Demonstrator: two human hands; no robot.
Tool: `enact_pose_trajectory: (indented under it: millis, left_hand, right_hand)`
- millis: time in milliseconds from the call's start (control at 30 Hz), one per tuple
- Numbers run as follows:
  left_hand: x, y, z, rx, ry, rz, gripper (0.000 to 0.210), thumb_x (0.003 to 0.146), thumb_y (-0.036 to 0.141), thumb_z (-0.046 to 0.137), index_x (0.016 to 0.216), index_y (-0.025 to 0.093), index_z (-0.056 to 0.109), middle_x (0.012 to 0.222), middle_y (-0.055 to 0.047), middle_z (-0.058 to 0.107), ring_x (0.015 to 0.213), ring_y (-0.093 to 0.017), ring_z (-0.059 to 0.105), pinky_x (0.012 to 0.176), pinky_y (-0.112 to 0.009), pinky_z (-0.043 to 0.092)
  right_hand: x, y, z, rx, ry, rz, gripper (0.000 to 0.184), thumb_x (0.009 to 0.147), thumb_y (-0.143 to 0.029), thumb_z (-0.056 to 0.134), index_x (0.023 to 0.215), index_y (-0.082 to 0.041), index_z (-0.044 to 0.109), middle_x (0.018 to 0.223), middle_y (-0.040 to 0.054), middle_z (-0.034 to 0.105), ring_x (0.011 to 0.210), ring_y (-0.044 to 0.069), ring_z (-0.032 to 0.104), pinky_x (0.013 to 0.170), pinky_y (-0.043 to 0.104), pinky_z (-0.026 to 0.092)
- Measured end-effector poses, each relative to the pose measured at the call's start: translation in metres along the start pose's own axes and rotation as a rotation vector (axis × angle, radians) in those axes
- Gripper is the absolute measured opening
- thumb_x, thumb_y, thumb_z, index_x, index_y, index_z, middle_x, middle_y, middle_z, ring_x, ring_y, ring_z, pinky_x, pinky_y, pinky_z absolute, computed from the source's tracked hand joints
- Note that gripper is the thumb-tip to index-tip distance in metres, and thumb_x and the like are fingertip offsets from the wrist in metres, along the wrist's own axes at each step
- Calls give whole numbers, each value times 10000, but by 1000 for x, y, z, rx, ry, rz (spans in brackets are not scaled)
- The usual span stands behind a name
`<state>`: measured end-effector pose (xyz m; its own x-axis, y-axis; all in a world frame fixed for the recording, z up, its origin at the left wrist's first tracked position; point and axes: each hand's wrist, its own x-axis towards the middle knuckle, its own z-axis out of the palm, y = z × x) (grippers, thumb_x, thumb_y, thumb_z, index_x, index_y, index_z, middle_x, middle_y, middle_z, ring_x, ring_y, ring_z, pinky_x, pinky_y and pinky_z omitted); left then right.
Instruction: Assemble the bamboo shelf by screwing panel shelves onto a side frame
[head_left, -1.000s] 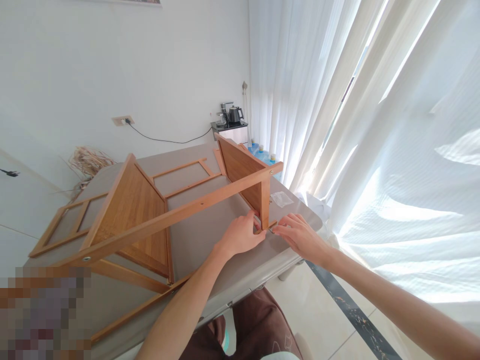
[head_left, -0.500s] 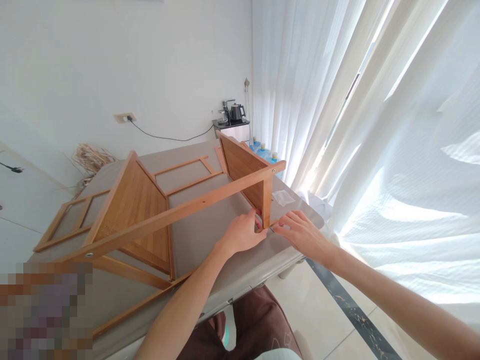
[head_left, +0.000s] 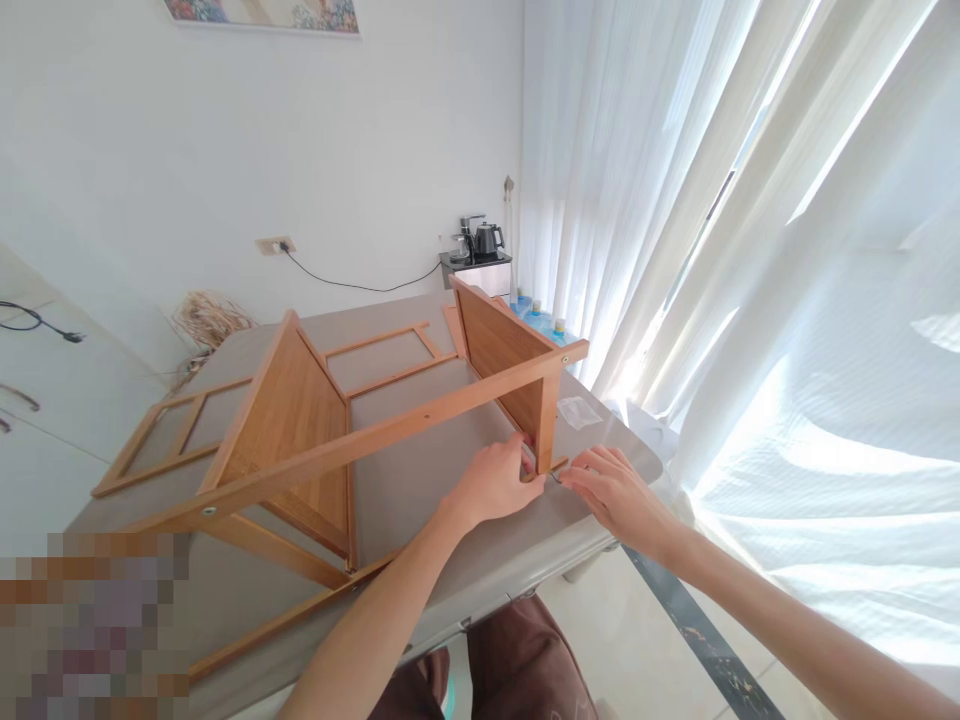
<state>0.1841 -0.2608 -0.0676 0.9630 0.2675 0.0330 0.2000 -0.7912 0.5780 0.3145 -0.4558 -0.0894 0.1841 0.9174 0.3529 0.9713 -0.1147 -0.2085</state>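
Near the right-hand corner of the gray table (head_left: 405,490), my left hand (head_left: 495,485) curls closed around a low corner of the wooden shelf frame (head_left: 390,430), which lies sideways across the table. My right hand (head_left: 611,495) pinches a thin metal piece (head_left: 555,477), too small to identify, above the table.

Left hand (head_left: 496,488): low over the bench (head_left: 420,465), near its front edge; fingers (head_left: 517,443) curled in a grip. Right hand (head_left: 613,500): toward the bench's right corner; fingers bent, tips pinched. Forearms (head_left: 780,608): bare.
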Motion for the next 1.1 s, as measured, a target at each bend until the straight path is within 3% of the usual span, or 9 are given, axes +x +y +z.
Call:
enact_pose_trajectory:
  millis: [533,733,867,1100]
  left_hand:
    - [0,0,0,-28,7,17,344,851,397,641,1146,243,555,978,-10,764,905,-264,718,774,-360,518]
    - [1,-1,-1,-45,31,34,323,858,392,639,1133,241,559,975,-17,769,924,-265,723,769,-349,514]
    - [0,1,-3,-50,44,40,304,854,383,643,1109,236,567,955,-16,769,916,-262,730,784,-353,529]
    - [-1,6,-8,-75,57,38,283,848,376,647,1087,239,584,925,-10,776,883,-247,741,763,-339,531]
  right_hand:
    - [-3,2,7,94,34,73,213,1048,-231,453,1028,-254,664,949,27,695,870,184,591,864,354,397]
    - [-8,-2,18,21,197,52,181,1040,-223,486,1106,-242,654,1016,41,733,900,192,643,882,358,415]
    - [-8,-7,25,-47,297,-2,155,1028,-177,500,1054,-209,649,936,43,744,845,185,662,851,346,423]
    - [-9,-10,32,22,305,10,187,1034,-144,447,1063,-210,619,898,38,726,830,178,660,828,337,442]
